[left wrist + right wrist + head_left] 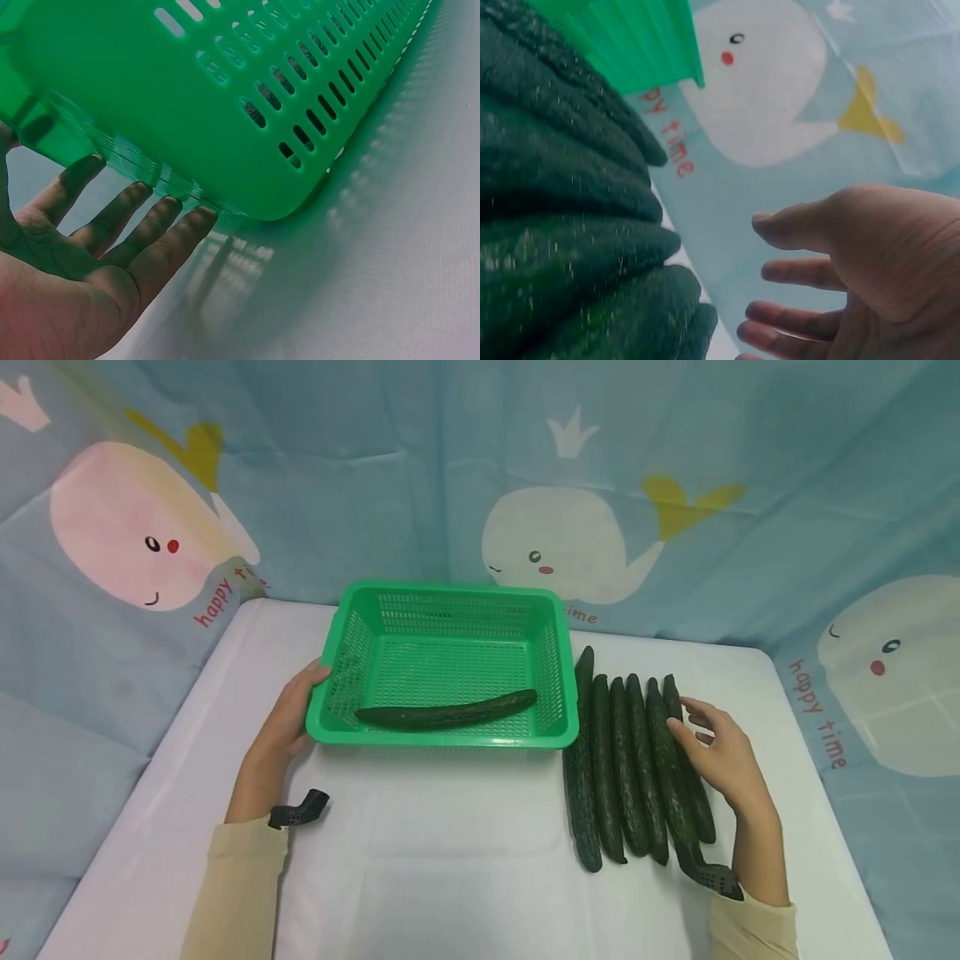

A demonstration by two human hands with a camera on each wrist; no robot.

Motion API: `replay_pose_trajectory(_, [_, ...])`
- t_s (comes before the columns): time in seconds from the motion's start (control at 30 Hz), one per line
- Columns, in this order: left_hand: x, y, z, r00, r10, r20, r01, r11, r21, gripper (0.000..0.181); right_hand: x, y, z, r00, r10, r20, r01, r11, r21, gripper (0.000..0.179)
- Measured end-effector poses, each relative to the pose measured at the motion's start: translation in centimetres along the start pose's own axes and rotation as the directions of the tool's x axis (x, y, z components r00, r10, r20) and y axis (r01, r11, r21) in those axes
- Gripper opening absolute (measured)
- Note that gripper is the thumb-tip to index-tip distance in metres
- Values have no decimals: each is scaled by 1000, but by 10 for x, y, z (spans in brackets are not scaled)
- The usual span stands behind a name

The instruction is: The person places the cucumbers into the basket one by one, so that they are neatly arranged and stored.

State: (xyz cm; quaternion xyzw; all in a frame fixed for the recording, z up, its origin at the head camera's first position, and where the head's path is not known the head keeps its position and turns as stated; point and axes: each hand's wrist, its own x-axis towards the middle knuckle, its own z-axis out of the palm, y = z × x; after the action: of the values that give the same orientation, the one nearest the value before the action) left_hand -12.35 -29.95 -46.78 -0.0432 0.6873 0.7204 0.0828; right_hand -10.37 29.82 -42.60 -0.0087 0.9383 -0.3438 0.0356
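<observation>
My left hand [291,706] holds the left side of a green plastic basket [442,741], its thumb at the rim. The left wrist view has the fingertips of that left hand [97,270] against the basket's slotted outer wall [172,97]. Inside the basket, one long dark cucumber [446,713] lies crosswise near the front wall. My right hand [720,756] hovers at the right end of a row of cucumbers [626,768], thumb and fingers spread, nothing between them. In the right wrist view the right hand [870,262] is apart from the cucumbers [562,172].
A white cloth [450,860] covers the table. Behind and beside it hangs a blue curtain [420,493] printed with whales. The row of cucumbers lies lengthwise right beside the basket, the leftmost partly under its rim in the head view.
</observation>
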Motion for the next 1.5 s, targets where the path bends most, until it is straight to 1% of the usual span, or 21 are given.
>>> replay_pose_trajectory(0.1, [1, 0, 0, 1000, -6, -1, 6, 1000, 9, 74, 0, 9, 1, 1000, 20, 21, -20, 1000, -1, 69])
replay_pose_trajectory(0.2, [1, 0, -1, 1000, -4, 4, 4, 1000, 10, 74, -1, 17, 1, 996, 58, 64, -57, 998, -11, 72])
replay_pose_trajectory(0.4, [0, -1, -2, 1000, 1, 5, -1, 1000, 5, 74, 1, 32, -3, 973, 145, 178, -140, 989, -41, 79])
replay_pose_trajectory(0.5, [0, 0, -1, 1000, -8, -2, 8, 1000, 17, 73, 0, 39, -5, 967, 153, 205, -150, 988, -29, 78])
replay_pose_trajectory(0.67, [0, 2, 3, 1000, -19, -21, 20, 999, 36, 75, 0, 53, -9, 961, 141, 237, -149, 989, 15, 76])
replay_pose_trajectory(0.8, [-1, -1, 6, 999, -31, -22, 32, 998, 54, 75, -4, 69, -10, 961, 137, 242, -150, 988, 38, 74])
replay_pose_trajectory(0.9, [-2, -2, 5, 999, -28, -17, 29, 998, 57, 75, -6, 76, -8, 964, 123, 234, -142, 988, 64, 72])
replay_pose_trajectory(1.03, [-4, 0, -2, 1000, -16, -7, 16, 999, 31, 76, -2, 71, -4, 969, 106, 225, -132, 986, 101, 72])
replay_pose_trajectory(1.2, [-7, 2, -6, 1000, -13, 5, 13, 999, 31, 77, 0, 58, -1, 978, 79, 193, -98, 991, 91, 70])
replay_pose_trajectory(1.33, [-6, 3, -3, 1000, -12, 15, 11, 999, 47, 78, -3, 52, -1, 982, 34, 184, -45, 998, 54, 62])
replay_pose_trajectory(1.43, [-4, 3, -1, 1000, -9, 24, 8, 999, 43, 77, -6, 52, -4, 978, 13, 208, -16, 1000, 13, 56])
replay_pose_trajectory(1.5, [-3, 3, 0, 1000, -9, 24, 8, 999, 36, 77, -8, 53, -5, 974, 4, 227, -2, 1000, -9, 57])
